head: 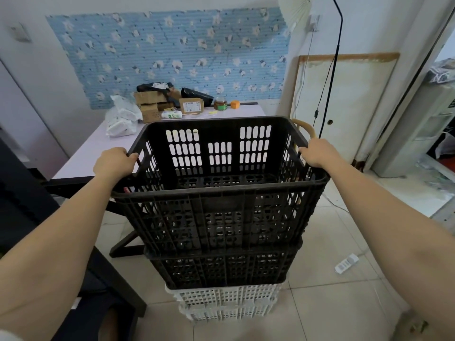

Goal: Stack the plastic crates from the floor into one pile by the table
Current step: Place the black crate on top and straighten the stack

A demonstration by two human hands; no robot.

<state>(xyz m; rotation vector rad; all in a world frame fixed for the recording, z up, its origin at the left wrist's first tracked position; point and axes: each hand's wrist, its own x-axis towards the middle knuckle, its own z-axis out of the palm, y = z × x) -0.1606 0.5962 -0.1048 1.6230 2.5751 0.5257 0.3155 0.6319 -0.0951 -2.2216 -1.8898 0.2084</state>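
A black slotted plastic crate (216,212) tops a pile on the tiled floor, right beside the table (88,153). Under it sits a second black crate (221,269), and below that white crates (226,301), nested one in the other. My left hand (114,162) grips the top crate's left rim. My right hand (317,152) grips its right rim. The top crate is empty inside and sits a little tilted toward me.
The table holds cardboard boxes (150,104), white bags (123,116), a jar (220,103) and a bottle. A dark bench or chair (37,205) is at my left. A white power strip (346,263) lies on the floor at right. A black lamp pole (332,70) and a leaning board stand behind.
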